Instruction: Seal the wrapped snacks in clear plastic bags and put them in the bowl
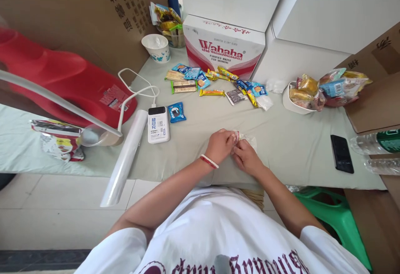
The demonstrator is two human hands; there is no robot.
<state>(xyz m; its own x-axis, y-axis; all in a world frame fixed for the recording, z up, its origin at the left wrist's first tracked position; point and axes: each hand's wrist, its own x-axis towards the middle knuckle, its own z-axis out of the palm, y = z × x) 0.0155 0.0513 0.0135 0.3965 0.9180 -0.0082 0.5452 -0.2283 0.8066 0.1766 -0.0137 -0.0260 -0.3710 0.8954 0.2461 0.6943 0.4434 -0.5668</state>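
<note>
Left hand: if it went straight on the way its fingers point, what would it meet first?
The left hand points right, so probably the right hand sharing the clear packet, almost at once; depth is unclear.

You hold a small clear plastic bag (245,140) between your two hands, low on the grey-green table and close to your body. It is see-through and crinkly, and it shines a little. Something small and pink-red shows at its near end, right where your fingers pinch it. The rest of the bag sticks out behind your right hand and lies flat on the table, away from the other snacks
</note>
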